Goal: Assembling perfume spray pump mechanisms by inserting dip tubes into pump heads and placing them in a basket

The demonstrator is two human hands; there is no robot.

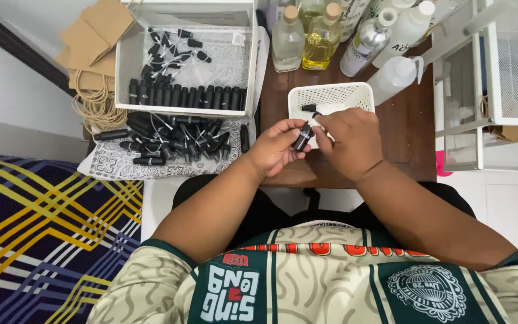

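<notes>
Head view: the left hand [274,150] holds a small black bottle [302,138] over the front edge of the brown worktop [409,129], fingers pinching it. The right hand [350,141] touches the bottle's top, fingers pressed together. A white basket [355,93] sits just behind. More black bottles [172,141] lie left.

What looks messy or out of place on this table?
The black bottles on the patterned cloth lie jumbled on their sides, unlike the upright row in the white box. Nothing looks spilled or broken.
</notes>
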